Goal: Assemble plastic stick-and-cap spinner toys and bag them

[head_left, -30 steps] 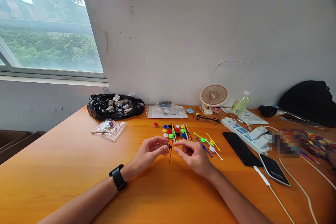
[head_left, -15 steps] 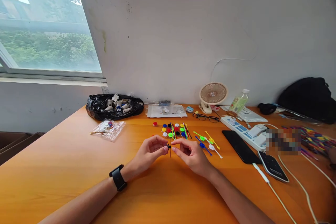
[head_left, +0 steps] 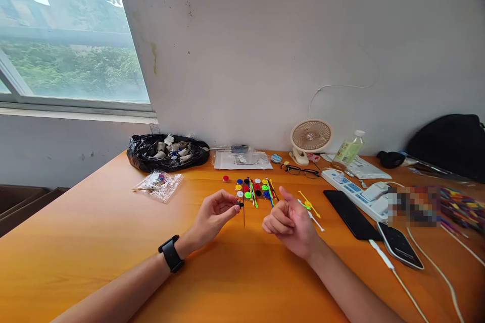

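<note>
Contact by the right hand (head_left: 291,224) has just been broken: half a second ago a small black plastic round piece and its thin dark rod (head_left: 244,217) were worked by both hands, now they are carried by the left hand (head_left: 214,216) alone. Piece is pinched narrow between thumb and fingers on the left, held above the orange-brown wooden counter (head_left: 94,252), toward the wearer and left of the round beige clip-on fan (head_left: 311,136). Rod is hung near vertical at the piece; full seating cannot be told at this size. Right-hand fingers are curled loosely to the palm, thumb raised apart; nothing is seen in them, but a small part hidden in the curl cannot be ruled out. Judgement: right hand is likely freed for a regrip or another part, while the whole load is taken by the left pinch, so twist or slip would be the risk. Loose small coloured plastic discs (head_left: 247,195) are grouped left of the fan and nearer the wearer, with thin coloured arrow-tipped plastic sticks (head_left: 256,203) laid across them. In front of the fan, a yellow arrow-ended plastic stick (head_left: 314,211) and a white one (head_left: 317,223) are laid out, partly covered by the right hand.
</note>
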A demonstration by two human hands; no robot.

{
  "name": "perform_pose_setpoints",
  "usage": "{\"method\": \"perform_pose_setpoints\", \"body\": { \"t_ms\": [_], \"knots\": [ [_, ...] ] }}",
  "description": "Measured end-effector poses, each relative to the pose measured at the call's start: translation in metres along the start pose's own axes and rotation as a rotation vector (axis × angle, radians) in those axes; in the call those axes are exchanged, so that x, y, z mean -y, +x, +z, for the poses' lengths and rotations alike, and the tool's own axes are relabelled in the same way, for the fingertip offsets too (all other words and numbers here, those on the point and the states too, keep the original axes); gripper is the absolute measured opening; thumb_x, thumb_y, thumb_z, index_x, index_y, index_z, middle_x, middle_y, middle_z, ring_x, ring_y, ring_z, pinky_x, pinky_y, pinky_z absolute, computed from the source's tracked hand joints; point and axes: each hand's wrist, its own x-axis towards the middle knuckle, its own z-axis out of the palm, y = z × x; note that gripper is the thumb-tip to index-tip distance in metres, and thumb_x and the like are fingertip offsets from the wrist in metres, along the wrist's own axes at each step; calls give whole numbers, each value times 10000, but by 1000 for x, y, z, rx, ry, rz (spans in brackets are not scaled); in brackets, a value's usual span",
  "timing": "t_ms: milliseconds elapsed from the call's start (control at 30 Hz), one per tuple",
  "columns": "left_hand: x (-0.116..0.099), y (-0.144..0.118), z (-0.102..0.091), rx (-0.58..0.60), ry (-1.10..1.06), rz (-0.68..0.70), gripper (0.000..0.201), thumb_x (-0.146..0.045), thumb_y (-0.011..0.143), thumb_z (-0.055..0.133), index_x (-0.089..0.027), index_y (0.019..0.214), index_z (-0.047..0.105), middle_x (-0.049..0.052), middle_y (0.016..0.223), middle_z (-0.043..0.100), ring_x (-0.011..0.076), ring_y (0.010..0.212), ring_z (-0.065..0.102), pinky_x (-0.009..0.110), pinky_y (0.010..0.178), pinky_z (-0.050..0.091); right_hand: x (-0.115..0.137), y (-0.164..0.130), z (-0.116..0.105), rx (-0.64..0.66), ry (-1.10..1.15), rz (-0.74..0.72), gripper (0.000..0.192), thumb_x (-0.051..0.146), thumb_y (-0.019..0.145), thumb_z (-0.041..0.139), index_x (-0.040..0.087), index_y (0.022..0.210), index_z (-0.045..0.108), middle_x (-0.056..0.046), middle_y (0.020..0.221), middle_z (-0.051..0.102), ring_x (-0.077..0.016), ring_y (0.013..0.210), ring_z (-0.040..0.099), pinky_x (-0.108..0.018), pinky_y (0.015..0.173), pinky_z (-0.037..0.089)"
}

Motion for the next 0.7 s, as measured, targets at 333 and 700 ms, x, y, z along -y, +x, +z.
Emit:
{"method": "perform_pose_setpoints", "body": {
  "t_ms": [333, 700],
  "knots": [
    [1, -3, 2, 66, 6, -13, 284, -358, 854, 822, -160, 981, 663, 46, 963, 700, 152, 879, 659, 283, 842, 544, -12, 9, 6, -309, -412, -149, 319, 499, 894, 734, 205, 893, 612, 52, 663, 415, -111, 590, 319, -257, 545, 222],
    [0, -10, 3, 144, 277, 156, 187, -317, 936, 725, -172, 1043, 675, 63, 1008, 719, 176, 912, 693, 320, 875, 580, -21, 11, 4, -178, -517, -94, 375, 546, 936, 681, 179, 895, 618, 34, 725, 485, -106, 641, 398, -258, 590, 294]
  ]
}}
